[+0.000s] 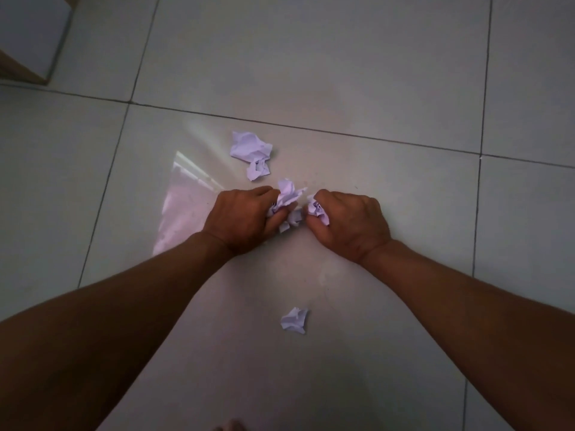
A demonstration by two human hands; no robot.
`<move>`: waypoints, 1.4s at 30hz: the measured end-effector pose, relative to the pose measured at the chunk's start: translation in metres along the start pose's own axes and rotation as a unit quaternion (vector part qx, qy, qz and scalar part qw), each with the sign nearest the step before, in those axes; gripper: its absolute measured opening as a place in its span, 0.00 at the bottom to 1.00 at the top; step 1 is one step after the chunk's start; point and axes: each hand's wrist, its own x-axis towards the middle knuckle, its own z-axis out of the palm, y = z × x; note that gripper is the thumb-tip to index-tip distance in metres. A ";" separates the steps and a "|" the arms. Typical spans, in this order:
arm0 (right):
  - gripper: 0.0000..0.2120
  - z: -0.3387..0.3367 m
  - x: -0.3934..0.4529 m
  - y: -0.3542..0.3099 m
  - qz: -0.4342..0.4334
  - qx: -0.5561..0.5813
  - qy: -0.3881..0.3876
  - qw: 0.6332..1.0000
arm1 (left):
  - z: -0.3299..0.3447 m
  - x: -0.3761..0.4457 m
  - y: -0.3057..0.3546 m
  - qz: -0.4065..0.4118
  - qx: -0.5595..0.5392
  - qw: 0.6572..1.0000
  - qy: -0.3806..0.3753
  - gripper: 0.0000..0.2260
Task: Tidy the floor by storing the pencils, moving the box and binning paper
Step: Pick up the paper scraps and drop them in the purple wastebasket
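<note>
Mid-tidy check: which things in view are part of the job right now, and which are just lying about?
Job:
- left hand gripping crumpled paper
- right hand gripping a paper wad
- far paper ball
- near paper ball
- small scrap between the hands

Lying about:
- floor tiles
- white-fronted furniture corner

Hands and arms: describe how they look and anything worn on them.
Both forearms are bare up to the frame edge: no sleeves show. The left hand and right hand wear no gloves; no watch, bracelet or ring is visible. Nothing marks the wrists.
</note>
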 end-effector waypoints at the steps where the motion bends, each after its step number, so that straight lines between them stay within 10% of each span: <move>1: 0.11 -0.001 -0.001 -0.001 0.005 0.006 0.000 1.000 | -0.002 0.003 0.000 -0.003 -0.003 1.000 0.006 0.18; 21: 0.07 -0.281 -0.005 -0.114 0.240 0.018 0.019 0.970 | -0.256 0.067 0.125 -0.062 -0.085 0.992 -0.077 0.24; 42: 0.11 -0.821 -0.131 -0.159 0.482 -0.091 0.289 0.822 | -0.605 0.213 0.574 0.251 -0.159 0.953 -0.055 0.21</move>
